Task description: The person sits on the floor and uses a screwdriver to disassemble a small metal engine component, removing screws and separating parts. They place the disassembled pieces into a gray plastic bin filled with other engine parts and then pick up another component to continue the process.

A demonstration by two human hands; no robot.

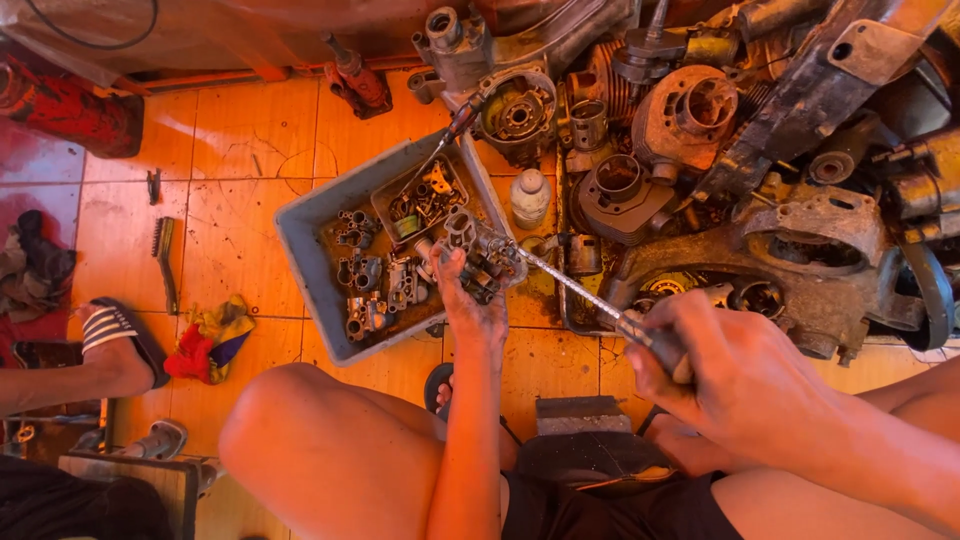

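Note:
My left hand (468, 305) grips a small greasy metal engine part (485, 262), like a carburettor, over the right edge of a grey plastic tray (305, 250). My right hand (735, 375) is closed on the handle of a long screwdriver (570, 283). Its shaft runs up and left, and the tip meets the part. The tray holds several more small metal parts (375, 280) and a smaller dish (425, 200) with bits in it.
A heap of engine cylinders and casings (690, 150) fills the upper right. A small white bottle (529, 196) stands beside the tray. A wire brush (165, 260) and a coloured rag (210, 340) lie on the tiled floor. Another person's sandalled foot (115, 345) is at left.

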